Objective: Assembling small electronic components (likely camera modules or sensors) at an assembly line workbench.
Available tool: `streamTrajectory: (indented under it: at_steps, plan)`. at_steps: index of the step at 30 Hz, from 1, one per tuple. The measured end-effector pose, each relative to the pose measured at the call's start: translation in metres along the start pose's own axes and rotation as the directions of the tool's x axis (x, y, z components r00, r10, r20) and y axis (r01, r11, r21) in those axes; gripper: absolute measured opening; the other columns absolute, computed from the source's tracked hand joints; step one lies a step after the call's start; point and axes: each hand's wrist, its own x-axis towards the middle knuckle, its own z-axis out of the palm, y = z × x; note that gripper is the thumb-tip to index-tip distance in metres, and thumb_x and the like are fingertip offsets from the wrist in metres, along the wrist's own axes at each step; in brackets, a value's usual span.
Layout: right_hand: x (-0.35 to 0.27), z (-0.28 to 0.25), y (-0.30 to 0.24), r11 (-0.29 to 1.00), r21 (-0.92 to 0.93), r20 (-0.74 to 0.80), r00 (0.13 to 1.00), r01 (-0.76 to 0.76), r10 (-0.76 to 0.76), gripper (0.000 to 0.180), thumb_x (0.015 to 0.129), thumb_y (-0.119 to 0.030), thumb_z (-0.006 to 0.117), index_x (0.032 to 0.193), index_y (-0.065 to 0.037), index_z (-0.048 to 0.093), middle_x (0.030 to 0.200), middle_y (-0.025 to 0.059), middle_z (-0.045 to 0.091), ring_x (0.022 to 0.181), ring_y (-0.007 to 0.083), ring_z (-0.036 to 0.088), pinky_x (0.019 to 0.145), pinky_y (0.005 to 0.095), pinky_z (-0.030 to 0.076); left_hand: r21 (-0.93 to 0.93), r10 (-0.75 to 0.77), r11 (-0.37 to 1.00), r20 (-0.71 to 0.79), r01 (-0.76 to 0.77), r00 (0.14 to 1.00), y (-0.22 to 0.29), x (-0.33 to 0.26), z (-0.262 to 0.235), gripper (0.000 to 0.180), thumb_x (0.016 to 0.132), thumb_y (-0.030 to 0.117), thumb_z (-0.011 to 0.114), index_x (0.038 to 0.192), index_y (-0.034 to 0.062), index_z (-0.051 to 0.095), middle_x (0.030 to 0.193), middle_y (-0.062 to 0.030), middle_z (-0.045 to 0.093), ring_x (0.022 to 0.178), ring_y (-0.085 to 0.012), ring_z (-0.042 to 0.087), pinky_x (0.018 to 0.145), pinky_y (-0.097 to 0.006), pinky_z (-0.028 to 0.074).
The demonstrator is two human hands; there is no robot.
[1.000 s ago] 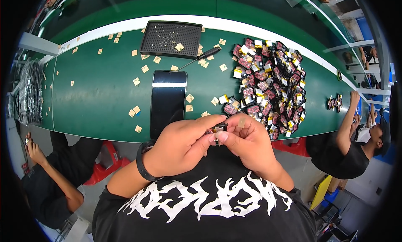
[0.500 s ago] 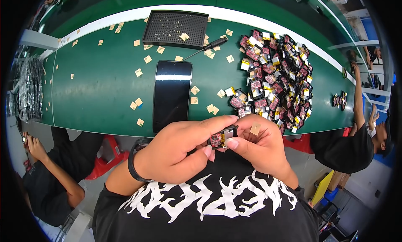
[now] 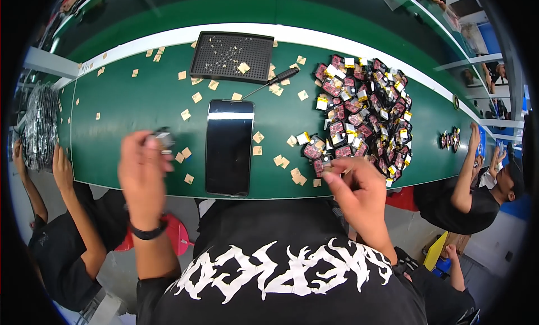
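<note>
1. Green bench top [image 3: 112, 100] runs across the view, bending toward the rim, with a white strip [image 3: 314, 42] along its far edge.
2. Over its left part, the left hand [image 3: 145, 170], blurred, pinches 1 small dark gadget [image 3: 163, 138] at the fingertips.
3. At the near edge, the right hand [image 3: 359, 193] has its thumb and index finger close together; I cannot tell whether something thin is between them.
4. Just beyond those fingertips lies a heap of open gadgets [image 3: 365, 114], black, red and white.
5. Between the hands, 1 phone [image 3: 229, 151] lies flat, dark screen up.
6. Beige paper squares [image 3: 185, 115] are scattered around it.
7. Farther back, 1 screwdriver [image 3: 283, 76] lies near 1 black tray [image 3: 259, 61].
8. Clear plastic packs [image 3: 40, 128] stand at the left end, beside a co-worker's hands [image 3: 63, 169].
9. Another person [image 3: 443, 210] sits at the right; red stools [image 3: 178, 235] stand on grey floor.
</note>
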Motion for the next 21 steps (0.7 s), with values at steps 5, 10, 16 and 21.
streamTrajectory:
  at_steps: [5, 10, 16, 21]
  plan:
    - [0.027, 0.001, 0.011, 0.883, -0.433, -0.137, 0.955, 0.182, -0.264, 0.03, 0.084, -0.014, 0.082, 0.108, -0.002, 0.068, 0.107, 0.012, 0.062, 0.07, 0.0249, 0.066, 0.059, 0.0359, 0.053, 0.453, 0.046, 0.891, -0.157, 0.031, 0.987, -0.065, 0.042, -0.079, 0.024, 0.109, 0.023, 0.049, 0.102, 0.0019, 0.058, 0.069, -0.0052, 0.058, 0.058, -0.0131, 0.055, 0.054, -0.03, 0.042]
    - [0.033, -0.001, 0.008, 0.824, -0.543, -0.025, 0.978, 0.16, -0.207, 0.025, 0.085, -0.014, 0.079, 0.104, -0.003, 0.069, 0.109, 0.01, 0.057, 0.075, 0.0274, 0.067, 0.062, 0.0391, 0.054, 0.744, 0.074, 0.666, -0.14, 0.056, 0.987, -0.052, 0.056, -0.087, 0.033, 0.109, 0.03, 0.049, 0.111, -0.0008, 0.06, 0.074, -0.0173, 0.064, 0.065, -0.0371, 0.062, 0.061, -0.041, 0.048]
    - [0.037, -0.002, 0.023, 0.804, -0.491, 0.045, 0.931, 0.336, -0.362, 0.016, 0.08, -0.008, 0.077, 0.093, -0.003, 0.069, 0.101, 0.0068, 0.059, 0.077, 0.0268, 0.067, 0.065, 0.0381, 0.055, 0.766, 0.23, 0.642, -0.2, 0.006, 0.952, 0.004, 0.033, -0.041, 0.043, 0.102, 0.034, 0.061, 0.128, -0.0003, 0.064, 0.085, -0.0193, 0.067, 0.073, -0.0327, 0.063, 0.069, -0.041, 0.051]
    - [0.039, -0.004, 0.022, 0.819, -0.429, 0.053, 0.917, 0.38, -0.396, 0.015, 0.079, -0.008, 0.076, 0.092, -0.004, 0.068, 0.099, 0.0067, 0.059, 0.078, 0.0273, 0.067, 0.066, 0.0379, 0.055, 0.138, 0.344, 0.914, 0.234, -0.381, 0.909, 0.048, -0.002, 0.044, 0.024, 0.092, 0.012, 0.072, 0.11, -0.0023, 0.07, 0.082, -0.0078, 0.064, 0.07, -0.0164, 0.057, 0.063, -0.03, 0.047]
